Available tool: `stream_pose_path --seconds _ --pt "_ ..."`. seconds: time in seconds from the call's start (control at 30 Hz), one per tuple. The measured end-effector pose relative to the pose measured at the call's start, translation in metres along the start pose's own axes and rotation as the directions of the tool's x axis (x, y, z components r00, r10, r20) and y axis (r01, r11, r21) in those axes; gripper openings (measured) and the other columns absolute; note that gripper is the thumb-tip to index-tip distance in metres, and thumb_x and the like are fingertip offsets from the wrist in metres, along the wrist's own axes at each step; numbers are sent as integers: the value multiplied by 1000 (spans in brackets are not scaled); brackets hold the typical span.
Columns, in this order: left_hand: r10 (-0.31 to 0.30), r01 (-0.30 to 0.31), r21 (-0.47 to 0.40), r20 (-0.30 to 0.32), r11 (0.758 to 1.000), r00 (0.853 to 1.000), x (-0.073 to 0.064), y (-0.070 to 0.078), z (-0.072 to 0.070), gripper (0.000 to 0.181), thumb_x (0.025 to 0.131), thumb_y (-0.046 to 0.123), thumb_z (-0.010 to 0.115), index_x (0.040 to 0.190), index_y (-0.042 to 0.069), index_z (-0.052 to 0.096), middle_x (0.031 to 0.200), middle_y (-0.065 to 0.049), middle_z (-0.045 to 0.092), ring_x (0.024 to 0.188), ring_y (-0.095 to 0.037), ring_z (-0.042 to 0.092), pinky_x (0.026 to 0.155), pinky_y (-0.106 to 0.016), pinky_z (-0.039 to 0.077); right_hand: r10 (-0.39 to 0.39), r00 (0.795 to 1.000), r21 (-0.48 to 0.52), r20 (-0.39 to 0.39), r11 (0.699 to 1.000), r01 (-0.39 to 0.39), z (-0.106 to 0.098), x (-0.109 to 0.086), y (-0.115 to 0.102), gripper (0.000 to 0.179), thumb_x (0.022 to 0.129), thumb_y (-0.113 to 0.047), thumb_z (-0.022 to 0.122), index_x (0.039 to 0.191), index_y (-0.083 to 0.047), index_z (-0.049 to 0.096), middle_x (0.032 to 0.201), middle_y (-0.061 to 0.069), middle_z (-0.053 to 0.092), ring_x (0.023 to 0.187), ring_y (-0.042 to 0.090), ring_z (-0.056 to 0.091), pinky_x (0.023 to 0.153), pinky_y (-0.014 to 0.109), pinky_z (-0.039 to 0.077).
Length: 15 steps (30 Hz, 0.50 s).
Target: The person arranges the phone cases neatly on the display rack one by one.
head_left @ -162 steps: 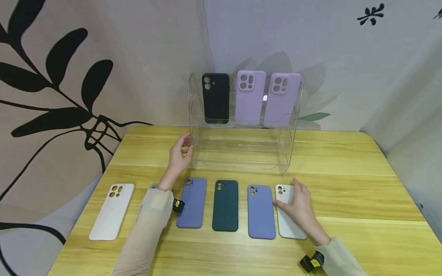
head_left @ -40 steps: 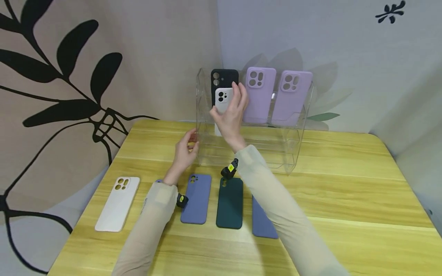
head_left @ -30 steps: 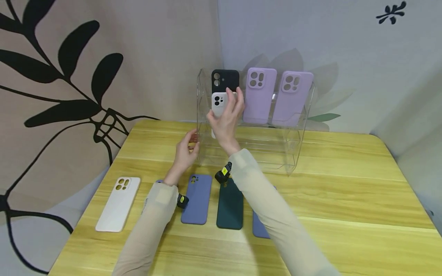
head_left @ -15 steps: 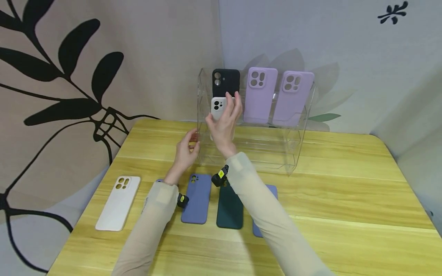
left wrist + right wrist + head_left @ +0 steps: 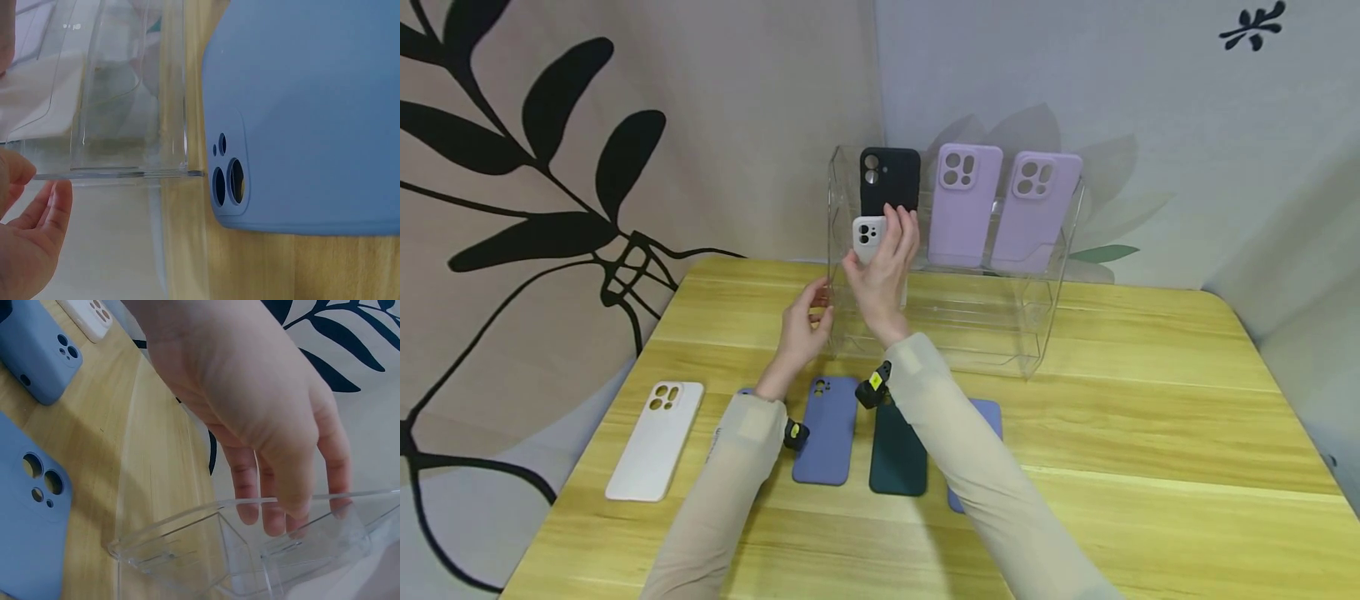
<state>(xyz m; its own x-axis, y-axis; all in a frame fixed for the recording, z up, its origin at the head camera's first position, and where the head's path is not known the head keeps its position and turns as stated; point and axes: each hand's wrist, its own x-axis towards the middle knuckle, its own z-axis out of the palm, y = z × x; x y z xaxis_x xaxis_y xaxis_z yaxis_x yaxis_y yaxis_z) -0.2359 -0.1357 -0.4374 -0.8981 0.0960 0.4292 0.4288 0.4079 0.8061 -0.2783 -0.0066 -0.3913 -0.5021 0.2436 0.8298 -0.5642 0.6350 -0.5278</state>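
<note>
My right hand (image 5: 883,283) holds a white phone case (image 5: 867,235) by its sides, thumb left and fingers right. The case stands in front of the black phone case (image 5: 891,179), within a clear acrylic display stand (image 5: 1045,317); much of it is hidden behind the hand. In the left wrist view, the lower end of the white case (image 5: 47,103) shows through the plastic. My left hand (image 5: 801,333) pinches the stand's left side panel; the right wrist view shows the left hand (image 5: 256,425) with fingers behind the clear edge.
Two lilac phone cases (image 5: 966,204) lean on the stand's top tier. On the wooden table (image 5: 1150,433) lie a white case (image 5: 657,442), a blue case (image 5: 826,433), a dark green case (image 5: 898,458) and another blue case (image 5: 988,417), partly under my sleeve. A patterned curtain (image 5: 760,125) hangs behind.
My right hand took the white case from the table's right and carried it to the stand. Over the last second it lowered slightly, leftward. The left hand stays at the stand's side.
</note>
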Motion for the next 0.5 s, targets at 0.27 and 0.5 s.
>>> stream_pose_path --seconds 0.27,0.5 --pt "17 -17 -3 -10 1000 1000 0 -1 1 42 86 -11 52 128 -8 48 109 -27 59 94 -37 59 74 -46 54 0 1000 -38 -13 999 -1 1 -2 1 72 68 1 74 130 5 38 135 24 33 132 39 24 114 40 16" --pt "23 -23 -6 -13 1000 1000 -1 3 0 42 85 -13 52 126 -10 48 108 -30 59 94 -39 60 73 -46 55 13 1000 -14 24 1000 -12 -6 -4 2 73 71 -2 74 133 4 36 141 28 25 133 48 18 114 44 10"
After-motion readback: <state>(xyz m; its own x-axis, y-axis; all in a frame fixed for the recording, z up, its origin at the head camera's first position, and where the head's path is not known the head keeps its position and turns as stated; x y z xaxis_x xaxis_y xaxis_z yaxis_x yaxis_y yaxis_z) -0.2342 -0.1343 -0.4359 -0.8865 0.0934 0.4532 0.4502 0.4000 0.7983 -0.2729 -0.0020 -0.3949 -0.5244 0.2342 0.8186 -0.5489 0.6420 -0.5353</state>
